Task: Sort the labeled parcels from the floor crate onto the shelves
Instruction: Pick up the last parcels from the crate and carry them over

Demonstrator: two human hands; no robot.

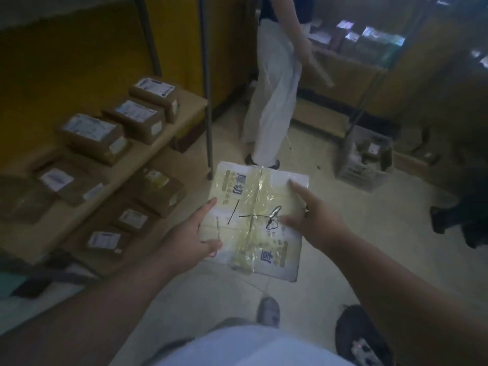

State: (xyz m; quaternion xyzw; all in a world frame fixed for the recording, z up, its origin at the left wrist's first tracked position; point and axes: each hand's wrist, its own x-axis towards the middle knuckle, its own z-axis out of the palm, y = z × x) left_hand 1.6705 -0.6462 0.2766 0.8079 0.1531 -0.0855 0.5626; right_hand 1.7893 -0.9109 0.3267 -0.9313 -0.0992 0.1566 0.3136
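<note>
I hold a flat white and pale-yellow parcel (pixel 257 217), taped and marked with black pen, in front of me above the floor. My left hand (pixel 191 233) grips its left edge, thumb on top. My right hand (pixel 314 215) holds the right side, index finger stretched along the top face and thumb pressed near the pen mark. To the left stands a low shelf (pixel 182 122) carrying several brown labeled boxes (pixel 92 133), with more boxes (pixel 155 191) on the level beneath it.
Another person in white trousers (pixel 269 101) stands ahead by the shelf posts (pixel 208 101). A white crate (pixel 364 159) with items sits on the floor at right. More shelves with parcels (pixel 369 40) line the far right. A dark bag (pixel 361 336) lies by my foot.
</note>
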